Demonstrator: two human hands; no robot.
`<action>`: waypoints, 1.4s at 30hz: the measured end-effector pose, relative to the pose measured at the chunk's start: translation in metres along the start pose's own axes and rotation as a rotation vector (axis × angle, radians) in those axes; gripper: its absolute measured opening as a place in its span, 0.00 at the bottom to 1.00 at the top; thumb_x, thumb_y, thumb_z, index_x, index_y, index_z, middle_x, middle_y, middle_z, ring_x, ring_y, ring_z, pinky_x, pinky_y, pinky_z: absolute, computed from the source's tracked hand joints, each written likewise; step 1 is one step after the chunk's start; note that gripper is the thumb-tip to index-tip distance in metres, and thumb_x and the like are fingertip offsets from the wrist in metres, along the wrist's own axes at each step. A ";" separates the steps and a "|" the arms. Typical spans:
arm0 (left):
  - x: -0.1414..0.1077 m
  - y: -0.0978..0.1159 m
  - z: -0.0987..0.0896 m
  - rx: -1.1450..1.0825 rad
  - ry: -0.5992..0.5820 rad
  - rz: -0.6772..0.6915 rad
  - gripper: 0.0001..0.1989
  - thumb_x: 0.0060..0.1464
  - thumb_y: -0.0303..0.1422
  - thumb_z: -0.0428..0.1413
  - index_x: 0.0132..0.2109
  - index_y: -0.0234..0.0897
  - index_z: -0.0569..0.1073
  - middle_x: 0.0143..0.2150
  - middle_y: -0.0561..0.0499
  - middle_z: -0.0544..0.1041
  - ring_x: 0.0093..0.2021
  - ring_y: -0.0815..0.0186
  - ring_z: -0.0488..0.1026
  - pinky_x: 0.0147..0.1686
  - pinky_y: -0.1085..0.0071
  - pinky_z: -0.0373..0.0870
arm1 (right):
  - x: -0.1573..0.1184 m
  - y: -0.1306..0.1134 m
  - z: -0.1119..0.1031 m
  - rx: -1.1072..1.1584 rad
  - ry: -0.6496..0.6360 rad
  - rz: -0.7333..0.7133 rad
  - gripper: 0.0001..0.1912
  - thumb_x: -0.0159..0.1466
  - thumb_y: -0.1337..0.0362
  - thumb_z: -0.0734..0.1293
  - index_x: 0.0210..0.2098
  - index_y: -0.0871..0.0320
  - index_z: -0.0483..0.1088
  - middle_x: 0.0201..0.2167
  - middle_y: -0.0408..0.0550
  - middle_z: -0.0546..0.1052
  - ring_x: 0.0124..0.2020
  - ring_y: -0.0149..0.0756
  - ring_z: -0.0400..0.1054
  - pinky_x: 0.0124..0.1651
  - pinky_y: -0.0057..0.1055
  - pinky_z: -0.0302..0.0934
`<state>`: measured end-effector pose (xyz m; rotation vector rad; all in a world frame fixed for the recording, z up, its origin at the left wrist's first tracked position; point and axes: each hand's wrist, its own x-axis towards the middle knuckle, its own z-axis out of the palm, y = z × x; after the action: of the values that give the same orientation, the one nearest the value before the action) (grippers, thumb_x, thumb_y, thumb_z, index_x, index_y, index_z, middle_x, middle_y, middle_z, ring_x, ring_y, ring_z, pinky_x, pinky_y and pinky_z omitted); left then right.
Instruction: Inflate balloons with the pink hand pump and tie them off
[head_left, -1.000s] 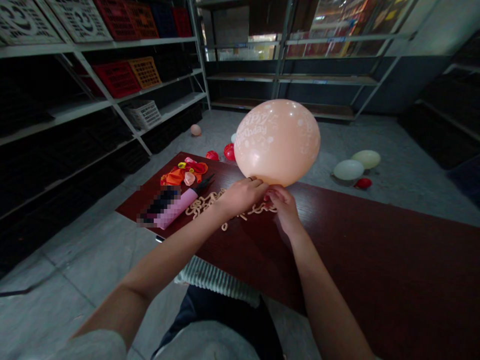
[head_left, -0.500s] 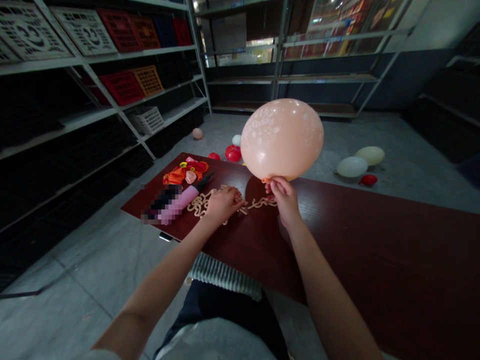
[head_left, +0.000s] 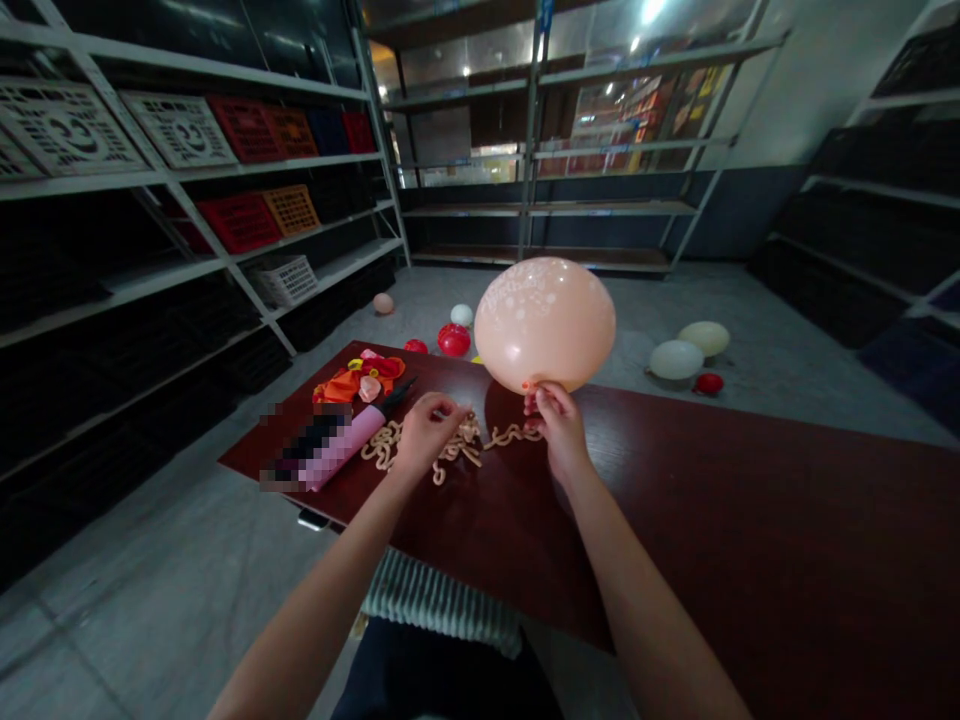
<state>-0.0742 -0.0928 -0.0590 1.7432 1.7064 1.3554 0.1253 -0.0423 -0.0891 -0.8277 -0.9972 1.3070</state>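
Note:
An inflated peach balloon (head_left: 544,325) with pale printed lettering stands above the table, its knotted neck pinched in the fingertips of my right hand (head_left: 561,425). Over a heap of curly beige cords (head_left: 382,447), my left hand (head_left: 429,428) has its fingers curled together with the thumb. Whether a cord is between those fingertips I cannot make out. One separate wavy cord (head_left: 510,434) runs across the wood towards my right hand, its far end hidden behind the fingers.
On the dark red table (head_left: 720,500), uninflated balloons (head_left: 341,386) and a pink-and-black pump-like tool (head_left: 352,440), partly pixelated, lie at left. White balloons (head_left: 676,360) and red balloons (head_left: 454,340) rest on the floor beyond. Shelves with crates (head_left: 238,222) line the left side.
My left hand has drawn its spread fingers together and come up off the cord heap. My right hand keeps its pinch on the balloon. The view has tilted up slightly.

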 end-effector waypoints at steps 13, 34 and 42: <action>0.027 0.021 0.036 -0.662 -0.002 -0.173 0.19 0.62 0.46 0.50 0.28 0.40 0.56 0.22 0.55 0.63 0.27 0.67 0.70 0.32 0.70 0.70 | 0.003 0.003 -0.004 0.014 0.043 -0.027 0.14 0.57 0.49 0.71 0.37 0.50 0.72 0.30 0.43 0.74 0.29 0.34 0.67 0.25 0.29 0.60; 0.057 0.024 0.065 -0.331 -0.289 0.627 0.21 0.55 0.27 0.65 0.56 0.37 0.76 0.54 0.43 0.78 0.54 0.59 0.69 0.58 0.58 0.64 | 0.000 -0.007 -0.004 -0.012 -0.037 0.137 0.13 0.52 0.54 0.73 0.35 0.49 0.71 0.25 0.38 0.68 0.23 0.29 0.59 0.22 0.26 0.52; 0.053 0.025 0.066 -0.260 -0.337 0.704 0.14 0.64 0.31 0.56 0.55 0.43 0.78 0.56 0.46 0.77 0.56 0.59 0.72 0.58 0.57 0.65 | -0.002 -0.015 -0.006 0.010 -0.088 0.169 0.15 0.53 0.49 0.73 0.35 0.48 0.71 0.23 0.38 0.67 0.24 0.30 0.59 0.25 0.29 0.56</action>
<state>-0.0164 -0.0259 -0.0509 2.3437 0.7165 1.3431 0.1361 -0.0456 -0.0781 -0.8680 -1.0062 1.5027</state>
